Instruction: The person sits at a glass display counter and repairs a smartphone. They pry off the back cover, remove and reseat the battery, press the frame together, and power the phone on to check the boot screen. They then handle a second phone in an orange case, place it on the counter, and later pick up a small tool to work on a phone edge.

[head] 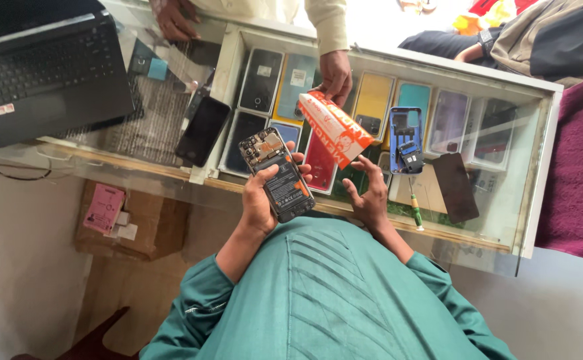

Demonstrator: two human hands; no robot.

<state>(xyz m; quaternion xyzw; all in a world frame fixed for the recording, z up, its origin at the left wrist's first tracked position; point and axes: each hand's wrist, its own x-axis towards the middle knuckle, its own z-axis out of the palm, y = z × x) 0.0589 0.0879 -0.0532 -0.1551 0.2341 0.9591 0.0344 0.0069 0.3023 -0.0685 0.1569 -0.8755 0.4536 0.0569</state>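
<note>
Opened phone, back cover off: rigid, fragile, best held by edges, gripped in left hand; right hand open, touching orange packet.

My left hand is full with the opened phone, right hand open under the orange box that the other person's hand holds from the far side, so centre of the glass counter is crowded. Right of that: blue phone back cover, dark phone panel, green screwdriver along the near edge. Left: black phone, then laptop blocks the far-left corner. Only bare glass I see is the strip right of the dark panel
</note>
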